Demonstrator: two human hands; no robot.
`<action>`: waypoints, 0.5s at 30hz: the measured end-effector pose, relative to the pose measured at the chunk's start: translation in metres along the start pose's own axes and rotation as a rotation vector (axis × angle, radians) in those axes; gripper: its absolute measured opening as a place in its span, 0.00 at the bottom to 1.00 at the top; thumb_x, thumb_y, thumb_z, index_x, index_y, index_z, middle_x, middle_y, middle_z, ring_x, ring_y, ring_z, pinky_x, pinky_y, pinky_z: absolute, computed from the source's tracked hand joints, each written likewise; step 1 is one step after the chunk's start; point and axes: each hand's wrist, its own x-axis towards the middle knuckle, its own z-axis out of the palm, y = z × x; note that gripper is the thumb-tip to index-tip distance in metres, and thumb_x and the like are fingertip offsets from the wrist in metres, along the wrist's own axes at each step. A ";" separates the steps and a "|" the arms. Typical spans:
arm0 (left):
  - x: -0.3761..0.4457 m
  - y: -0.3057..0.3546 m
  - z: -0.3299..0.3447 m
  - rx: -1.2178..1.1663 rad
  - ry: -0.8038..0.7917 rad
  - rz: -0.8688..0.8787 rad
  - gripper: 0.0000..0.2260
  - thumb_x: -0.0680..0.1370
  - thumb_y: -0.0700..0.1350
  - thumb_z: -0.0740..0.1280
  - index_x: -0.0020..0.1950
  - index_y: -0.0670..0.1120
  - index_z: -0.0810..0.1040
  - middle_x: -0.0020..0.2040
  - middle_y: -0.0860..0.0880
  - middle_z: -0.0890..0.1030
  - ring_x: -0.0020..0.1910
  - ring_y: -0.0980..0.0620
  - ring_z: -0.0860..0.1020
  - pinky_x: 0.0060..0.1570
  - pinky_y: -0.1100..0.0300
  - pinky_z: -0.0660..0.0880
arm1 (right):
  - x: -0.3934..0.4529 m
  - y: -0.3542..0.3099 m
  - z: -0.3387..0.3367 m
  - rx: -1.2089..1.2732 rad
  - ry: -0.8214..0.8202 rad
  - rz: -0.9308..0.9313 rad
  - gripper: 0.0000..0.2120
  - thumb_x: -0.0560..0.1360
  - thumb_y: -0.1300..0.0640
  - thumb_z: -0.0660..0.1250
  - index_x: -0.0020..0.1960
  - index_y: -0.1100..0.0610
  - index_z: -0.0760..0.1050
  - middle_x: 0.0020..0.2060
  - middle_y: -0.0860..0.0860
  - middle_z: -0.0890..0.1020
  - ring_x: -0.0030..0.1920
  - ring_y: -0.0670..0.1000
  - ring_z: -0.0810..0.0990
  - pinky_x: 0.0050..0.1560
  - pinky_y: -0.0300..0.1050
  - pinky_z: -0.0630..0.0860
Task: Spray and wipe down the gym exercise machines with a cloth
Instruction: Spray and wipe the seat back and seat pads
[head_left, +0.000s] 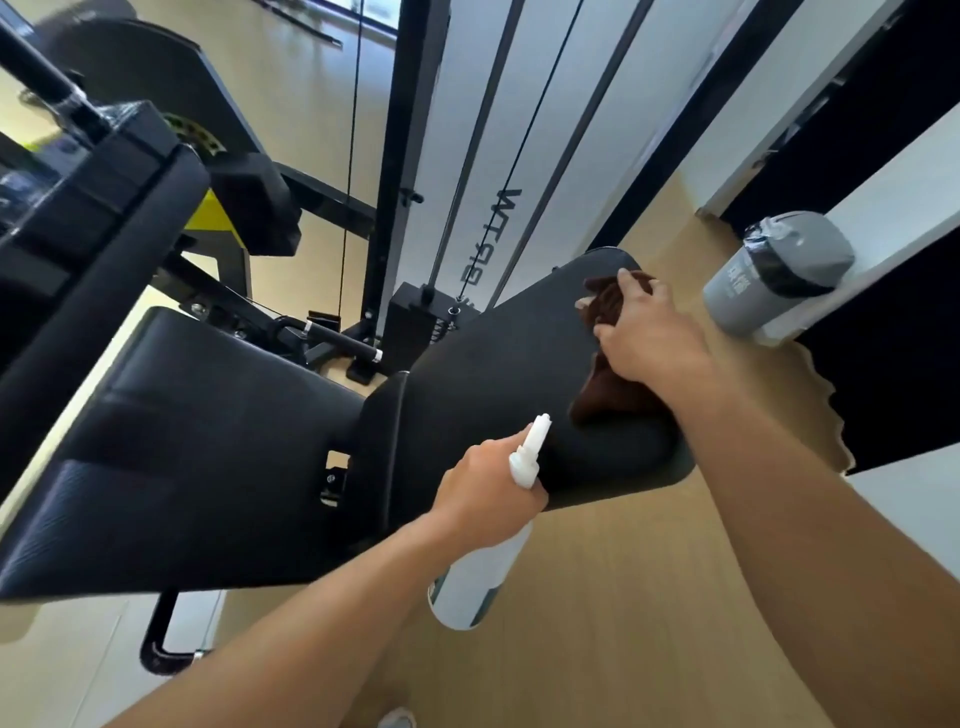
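Note:
A black padded seat (498, 374) of a gym machine fills the middle of the view, with a second, longer black pad (197, 467) to its left. My right hand (649, 338) presses a dark brown cloth (597, 395) flat on the right side of the seat. My left hand (488, 493) grips a white spray bottle (478, 577) by its neck at the seat's near edge. The bottle's white nozzle (535, 441) points up over the pad.
The machine's black frame, cables and white weight-stack guard (467, 156) rise behind the seat. More black machine parts with yellow trim (213, 218) crowd the left. A grey bin with a black liner (779, 270) stands right by a white wall. Wood floor (649, 597) lies below.

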 end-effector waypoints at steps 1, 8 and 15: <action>-0.001 -0.004 -0.002 -0.003 0.009 -0.016 0.13 0.76 0.43 0.67 0.60 0.47 0.76 0.33 0.55 0.75 0.37 0.50 0.78 0.39 0.51 0.77 | 0.012 -0.005 -0.001 -0.007 0.009 0.005 0.35 0.83 0.47 0.62 0.84 0.48 0.51 0.79 0.59 0.60 0.71 0.67 0.71 0.71 0.59 0.69; -0.011 -0.031 -0.031 -0.012 0.061 -0.104 0.08 0.75 0.42 0.68 0.53 0.46 0.75 0.33 0.53 0.75 0.34 0.52 0.74 0.35 0.54 0.72 | 0.082 -0.033 -0.009 0.002 0.089 0.032 0.24 0.79 0.50 0.65 0.73 0.54 0.70 0.66 0.61 0.75 0.65 0.66 0.77 0.66 0.58 0.74; -0.010 -0.022 -0.052 0.055 0.117 -0.041 0.14 0.76 0.43 0.70 0.37 0.56 0.68 0.35 0.51 0.78 0.38 0.49 0.81 0.41 0.50 0.80 | 0.073 -0.029 -0.021 0.132 0.022 0.007 0.28 0.75 0.36 0.68 0.73 0.40 0.72 0.69 0.52 0.77 0.68 0.59 0.76 0.66 0.54 0.72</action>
